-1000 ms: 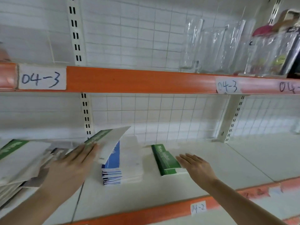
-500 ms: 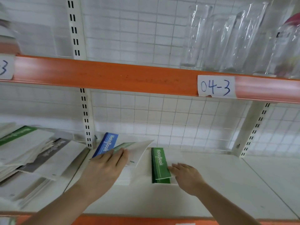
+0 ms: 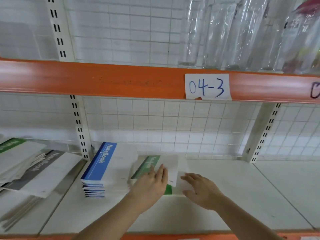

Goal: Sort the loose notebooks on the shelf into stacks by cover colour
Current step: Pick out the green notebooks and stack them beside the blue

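Observation:
A stack of blue-spined notebooks [image 3: 102, 167] stands on the white shelf [image 3: 242, 196], left of centre. Just right of it lies a green-spined stack [image 3: 168, 189], mostly hidden. My left hand [image 3: 150, 184] holds a green-spined notebook [image 3: 162, 166] over that green stack, fingers flat on top; its thumb is hidden. My right hand [image 3: 200, 188] rests with straight fingers on the white cover at the stack's right side. A loose pile of green and grey notebooks [image 3: 29, 168] lies at the far left.
An orange beam [image 3: 121, 80] with a "04-3" label [image 3: 207, 86] runs overhead. Clear plastic-wrapped items [image 3: 242, 32] stand on the upper shelf. White wire grid backs the shelf. An upright post [image 3: 80, 129] separates the loose pile from the stacks.
My left hand has carried the green-spined notebook rightward from above the blue stack to over the green stack. My right hand stayed beside the green stack. The view shifted closer.

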The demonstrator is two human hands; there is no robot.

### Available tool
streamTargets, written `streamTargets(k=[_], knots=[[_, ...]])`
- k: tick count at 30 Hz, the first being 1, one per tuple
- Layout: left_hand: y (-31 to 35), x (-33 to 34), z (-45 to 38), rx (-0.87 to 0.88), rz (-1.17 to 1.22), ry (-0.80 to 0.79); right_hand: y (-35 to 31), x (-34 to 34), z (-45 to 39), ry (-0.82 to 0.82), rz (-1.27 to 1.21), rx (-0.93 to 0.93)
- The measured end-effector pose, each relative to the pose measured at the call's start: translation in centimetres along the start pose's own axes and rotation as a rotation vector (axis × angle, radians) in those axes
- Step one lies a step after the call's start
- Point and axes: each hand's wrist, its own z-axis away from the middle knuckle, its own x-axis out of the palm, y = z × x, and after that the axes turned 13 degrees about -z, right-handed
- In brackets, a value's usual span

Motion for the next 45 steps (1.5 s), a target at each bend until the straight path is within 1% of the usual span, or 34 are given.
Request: streamTargets(k=[2,4,8,9,11,14,16,18,24,28,31,34,36,40,42,43,45], knots=[[2.1,0.3,-1.5,0.043,0.029,-0.063,1.0,-0.5,1.2,0.058,0.01,0.004],[3.6,0.3,-2.9,0.104,0.1,-0.216,1.7,-0.8,2.2,0.094,0.007,0.006],[5.7,0.9,-5.1,0.093,0.207,-0.324,2.6,-0.8,3.2,0.177,0.034,-0.007],[6.1,1.1,-5.4,0.08,0.23,-0.354,2.9,-0.7,3.3,0.219,0.047,-0.015],[6.4,1.7,-5.6,0.047,0.273,-0.375,3.3,-0.7,3.4,0.266,0.053,-0.032],[6.3,2.8,-5.8,0.012,0.352,-0.421,3.3,-0.7,3.5,0.249,0.039,-0.058],[6.2,3.3,-5.9,0.028,0.36,-0.453,3.1,-0.9,3.7,0.258,0.043,-0.052],[6.2,3.4,-6.0,0.036,0.351,-0.452,3.0,-1.1,3.6,0.276,0.06,-0.05],[5.6,2.9,-5.5,0.022,0.372,-0.459,1.9,-1.8,3.4,0.261,0.119,-0.041],[2.3,1.7,-3.0,-0.001,0.316,-0.355,0.9,-2.3,2.4,0.286,0.139,-0.046],[-1.5,0.1,-0.2,-0.058,0.289,-0.289,-0.5,-2.8,1.6,0.279,0.129,-0.067],[-5.7,-1.4,3.3,-0.111,0.299,-0.232,-2.5,-3.2,0.4,0.237,0.149,-0.09],[-8.9,-1.5,6.4,-0.13,0.291,-0.211,-4.1,-3.0,-1.0,0.189,0.111,-0.074],[-15.6,-0.2,13.4,-0.165,0.284,-0.154,-5.1,0.7,-5.4,0.239,0.18,-0.247],[-19.1,0.7,17.0,-0.179,0.247,-0.155,-7.7,1.5,-7.3,0.236,0.212,-0.288],[-20.8,1.3,18.8,-0.194,0.222,-0.162,-9.6,1.8,-8.1,0.225,0.189,-0.312],[-24.3,2.4,22.5,-0.229,0.168,-0.16,-15.2,1.9,-9.2,0.244,0.13,-0.306]])
